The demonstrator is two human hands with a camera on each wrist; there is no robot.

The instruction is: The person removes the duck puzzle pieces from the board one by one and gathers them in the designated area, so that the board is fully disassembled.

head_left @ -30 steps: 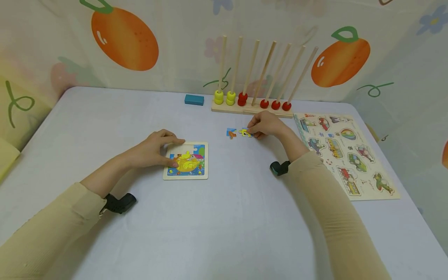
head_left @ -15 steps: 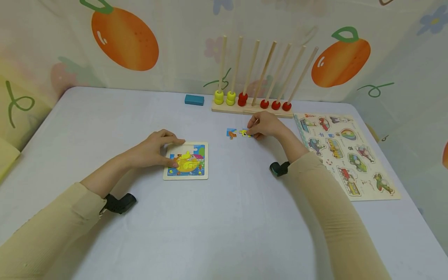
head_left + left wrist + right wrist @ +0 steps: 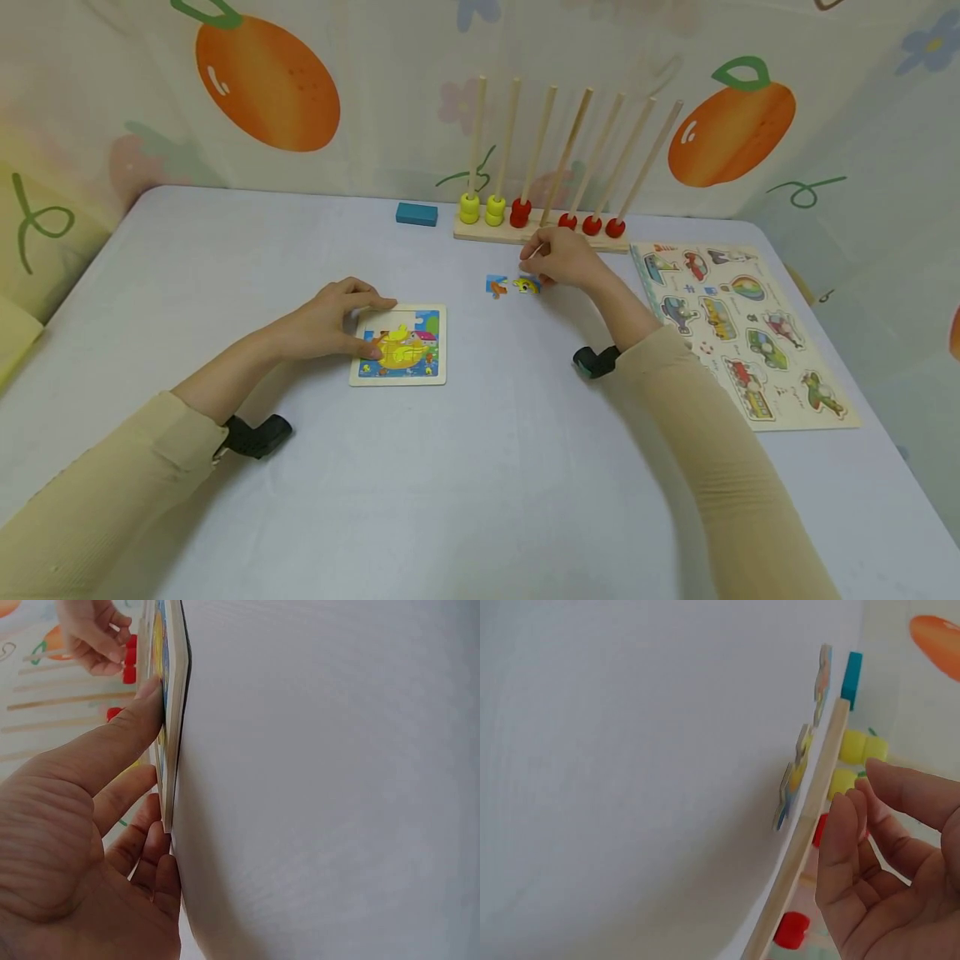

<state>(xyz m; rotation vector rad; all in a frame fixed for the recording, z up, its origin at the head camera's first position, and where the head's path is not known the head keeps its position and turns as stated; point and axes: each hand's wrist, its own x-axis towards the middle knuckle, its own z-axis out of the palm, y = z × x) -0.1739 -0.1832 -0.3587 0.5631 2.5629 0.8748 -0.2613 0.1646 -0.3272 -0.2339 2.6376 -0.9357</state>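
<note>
A jigsaw puzzle [image 3: 401, 358] with a yellow duck picture and a pale wooden frame lies flat on the table. It has a bare gap in its upper left part. My left hand [image 3: 318, 321] holds its left side, thumb on the picture and index finger at the top edge; in the left wrist view the other fingers curl against the frame. Just above a yellow puzzle piece [image 3: 527, 285] hovers my right hand [image 3: 566, 258], thumb and fingers apart, holding nothing. Left of that piece lies a blue and orange puzzle piece [image 3: 496, 286].
Behind my right hand stands a wooden bead rack [image 3: 498, 235] with tall pegs and yellow and red beads. A blue block [image 3: 416, 214] lies to its left. On the right is a picture board [image 3: 723, 350] with vehicle pieces. A patterned cloth [image 3: 390, 100] hangs behind the table.
My right hand has let go of the yellow puzzle piece and lifted slightly up and left; the piece shows more fully. My left hand and the framed puzzle stay in place.
</note>
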